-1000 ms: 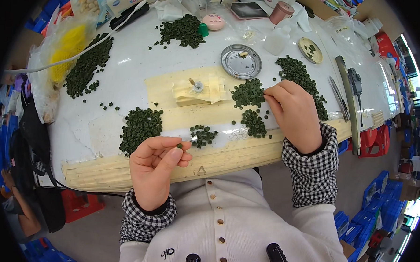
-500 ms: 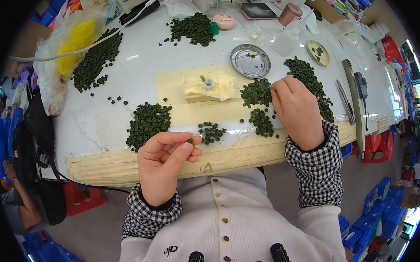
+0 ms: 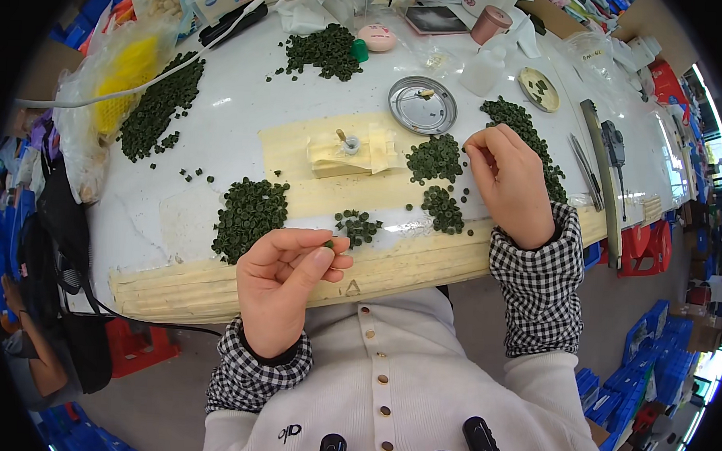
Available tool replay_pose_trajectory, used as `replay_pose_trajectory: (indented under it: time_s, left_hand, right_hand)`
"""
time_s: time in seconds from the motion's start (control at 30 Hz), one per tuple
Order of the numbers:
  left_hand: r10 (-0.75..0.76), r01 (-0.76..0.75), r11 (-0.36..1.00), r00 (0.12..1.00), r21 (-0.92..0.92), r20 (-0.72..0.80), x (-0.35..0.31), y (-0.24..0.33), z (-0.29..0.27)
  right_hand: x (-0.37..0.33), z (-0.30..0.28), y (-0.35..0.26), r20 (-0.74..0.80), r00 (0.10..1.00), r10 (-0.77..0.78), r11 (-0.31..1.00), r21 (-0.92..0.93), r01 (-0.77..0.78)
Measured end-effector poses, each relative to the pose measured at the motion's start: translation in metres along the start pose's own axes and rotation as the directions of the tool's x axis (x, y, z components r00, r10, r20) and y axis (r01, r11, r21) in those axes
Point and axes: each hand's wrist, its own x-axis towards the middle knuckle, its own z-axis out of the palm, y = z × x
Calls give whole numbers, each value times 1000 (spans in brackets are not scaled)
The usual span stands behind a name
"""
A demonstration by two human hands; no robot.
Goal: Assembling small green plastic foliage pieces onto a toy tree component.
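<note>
My left hand (image 3: 276, 290) is near the table's front edge, with a small green piece (image 3: 328, 244) pinched between thumb and forefinger. Beside it are a large heap of small dark green round pieces (image 3: 250, 217) and a smaller cluster (image 3: 358, 228). My right hand (image 3: 512, 184) is closed in a pinch, its fingertips just right of a pile of flat green discs (image 3: 435, 159). What those fingertips hold, if anything, is too small to make out. A second pile of green discs (image 3: 443, 210) lies just below. Between the hands stands a tape-wrapped block (image 3: 350, 156) with a short peg on top.
Behind the piles are a round metal lid (image 3: 423, 105), a shallow dish (image 3: 538, 90) and more green heaps (image 3: 328, 51). Tweezers (image 3: 586, 172) and a long metal bar (image 3: 603, 176) lie at the right. A white cable (image 3: 154, 78) crosses the left side.
My right hand has lifted slightly away from the disc pile, its fingertips still together. My left hand keeps its pinch on the small green piece. The whole view has shifted a little.
</note>
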Motion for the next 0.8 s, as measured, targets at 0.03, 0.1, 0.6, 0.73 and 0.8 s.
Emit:
replay_pose_trajectory:
  time_s: [0.03, 0.1, 0.6, 0.73, 0.8]
  left_hand:
    - [6, -6, 1000, 1000, -6, 12, 0, -1, -1]
    - [19, -18, 1000, 999, -19, 37, 0, -2, -3]
    - [11, -11, 1000, 1000, -11, 18, 1, -3, -5]
    - [11, -11, 1000, 1000, 1, 10, 0, -3, -6]
    - [6, -6, 1000, 1000, 8, 3, 0, -3, -6]
  right_hand:
    - [-1, -1, 0, 14, 1000, 21, 1000, 20, -21]
    - [-2, -3, 2, 25, 998, 50, 998, 28, -51]
    - [-5, -12, 5, 112, 980, -162, 935, -301, 189]
    - [-3, -12, 5, 205, 950, -236, 860, -412, 303]
    - [-3, -10, 6, 212, 941, -264, 839, -430, 333]
